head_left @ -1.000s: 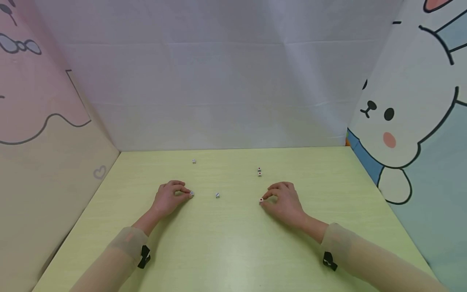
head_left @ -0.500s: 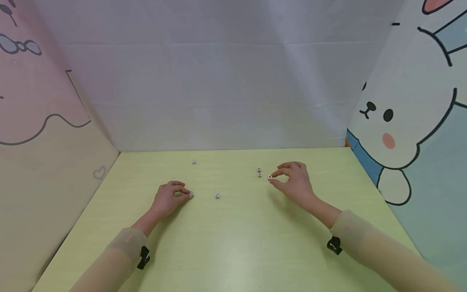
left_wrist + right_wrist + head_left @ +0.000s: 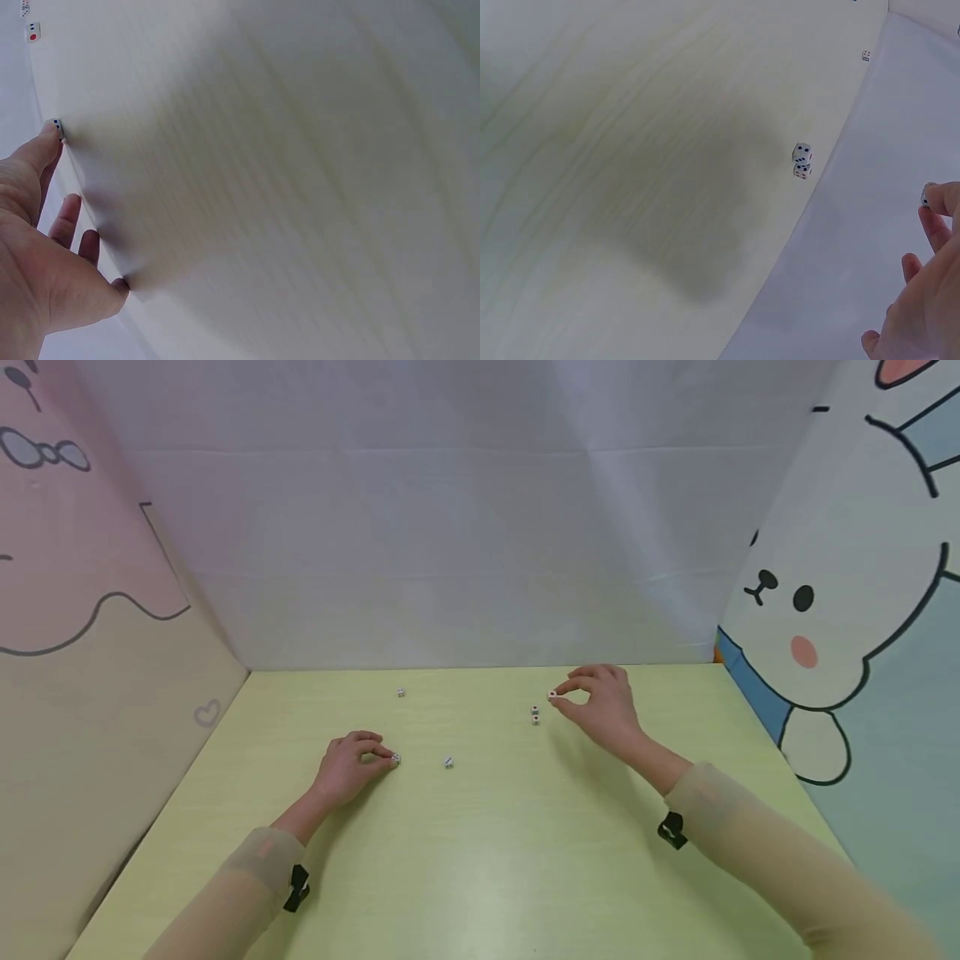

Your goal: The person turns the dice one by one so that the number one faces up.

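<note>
My left hand (image 3: 352, 768) pinches a white die (image 3: 396, 759) between thumb and fingertip, low over the table; the left wrist view shows this die's dotted face at the thumb tip. To its right sits a single die (image 3: 448, 762). My right hand (image 3: 603, 706) is raised and holds another die (image 3: 552, 696) between thumb and forefinger, its other fingers apart. Just left of and below that held die stand two dice (image 3: 536, 716), one against the other as a small stack, also visible as a touching pair of dice (image 3: 802, 160) in the right wrist view.
One more die (image 3: 401, 692) lies near the back edge of the pale yellow table (image 3: 480, 860). A white cloth wall (image 3: 465, 552) rises behind, with printed panels on the left (image 3: 90, 710) and right (image 3: 892, 710).
My right hand has lifted its die off the table and carried it away toward the back, up beside the two stacked dice. The left hand has stayed in place with its die.
</note>
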`<state>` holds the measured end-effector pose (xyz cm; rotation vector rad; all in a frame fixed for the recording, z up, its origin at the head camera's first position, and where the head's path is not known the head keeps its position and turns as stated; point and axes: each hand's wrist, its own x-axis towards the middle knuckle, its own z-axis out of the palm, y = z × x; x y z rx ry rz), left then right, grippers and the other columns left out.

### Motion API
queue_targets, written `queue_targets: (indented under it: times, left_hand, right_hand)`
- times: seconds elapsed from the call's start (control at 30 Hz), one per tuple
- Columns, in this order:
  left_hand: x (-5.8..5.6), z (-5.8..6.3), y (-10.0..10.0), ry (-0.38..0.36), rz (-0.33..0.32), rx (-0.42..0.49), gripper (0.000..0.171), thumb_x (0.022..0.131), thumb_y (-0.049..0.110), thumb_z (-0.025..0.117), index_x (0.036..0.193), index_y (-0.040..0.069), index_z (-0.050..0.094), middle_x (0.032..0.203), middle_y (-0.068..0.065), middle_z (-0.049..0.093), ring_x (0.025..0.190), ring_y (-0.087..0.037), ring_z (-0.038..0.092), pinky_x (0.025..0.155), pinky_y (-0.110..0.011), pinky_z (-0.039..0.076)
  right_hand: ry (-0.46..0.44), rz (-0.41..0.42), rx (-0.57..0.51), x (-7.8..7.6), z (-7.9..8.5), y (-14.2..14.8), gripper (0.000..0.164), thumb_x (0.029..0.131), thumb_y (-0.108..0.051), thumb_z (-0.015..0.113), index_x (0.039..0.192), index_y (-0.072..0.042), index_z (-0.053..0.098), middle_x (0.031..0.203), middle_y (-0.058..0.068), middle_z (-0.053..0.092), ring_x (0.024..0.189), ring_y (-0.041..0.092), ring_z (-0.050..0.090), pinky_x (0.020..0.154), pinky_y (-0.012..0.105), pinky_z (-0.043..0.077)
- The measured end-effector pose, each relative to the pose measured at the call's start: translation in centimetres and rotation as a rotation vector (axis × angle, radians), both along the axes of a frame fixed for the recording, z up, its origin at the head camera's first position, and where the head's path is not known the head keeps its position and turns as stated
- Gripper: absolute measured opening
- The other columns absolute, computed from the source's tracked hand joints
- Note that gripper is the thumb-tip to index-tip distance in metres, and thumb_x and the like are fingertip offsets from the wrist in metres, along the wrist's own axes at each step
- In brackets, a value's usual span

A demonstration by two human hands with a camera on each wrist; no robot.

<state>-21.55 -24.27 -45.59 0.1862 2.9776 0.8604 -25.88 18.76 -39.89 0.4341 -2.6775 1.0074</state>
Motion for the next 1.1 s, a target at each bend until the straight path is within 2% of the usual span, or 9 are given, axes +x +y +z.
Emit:
queue_targets:
  times: [0.17, 0.37, 0.67, 1.1]
  left_hand:
    - [0.0, 0.0, 0.0, 0.001, -0.002, 0.001, 0.021, 0.096, 0.030, 0.074, 0.105, 0.013, 0.080, 0.139, -0.017, 0.057, 0.130, -0.052, 0.039, 0.106, -0.066, 0.031]
    - [0.1, 0.3, 0.2, 0.000, -0.004, 0.015, 0.018, 0.096, 0.028, 0.074, 0.103, 0.013, 0.081, 0.139, -0.018, 0.057, 0.131, -0.052, 0.039, 0.106, -0.066, 0.030]
    - [0.0, 0.0, 0.1, 0.000, 0.010, 0.015, 0.020, 0.095, 0.029, 0.075, 0.104, 0.012, 0.081, 0.138, -0.016, 0.058, 0.130, -0.051, 0.040, 0.106, -0.065, 0.031]
    - [0.3, -0.5, 0.3, -0.015, 0.024, 0.031, 0.022, 0.095, 0.030, 0.076, 0.106, 0.011, 0.080, 0.138, -0.016, 0.057, 0.132, -0.051, 0.038, 0.107, -0.066, 0.030]
  right_hand:
    - [-0.055, -0.015, 0.029, -1.2, -0.8, -0.4, 0.020, 0.091, -0.031, 0.078, 0.098, -0.013, 0.082, 0.126, 0.012, 0.064, 0.130, 0.035, 0.042, 0.114, 0.057, 0.021]
    - [-0.161, -0.022, 0.095, -2.0, -2.9, -0.7, 0.022, 0.092, -0.033, 0.076, 0.102, -0.014, 0.082, 0.131, 0.014, 0.062, 0.135, 0.043, 0.035, 0.112, 0.061, 0.024]
    - [-0.228, 0.015, 0.203, -1.8, -5.3, -1.7, 0.021, 0.090, -0.035, 0.080, 0.100, -0.017, 0.083, 0.127, 0.013, 0.065, 0.133, 0.047, 0.037, 0.108, 0.064, 0.031]
    - [-0.240, -0.001, 0.208, -1.0, -6.4, -2.6, 0.018, 0.089, -0.033, 0.080, 0.098, -0.018, 0.083, 0.125, 0.011, 0.066, 0.131, 0.043, 0.039, 0.103, 0.061, 0.035]
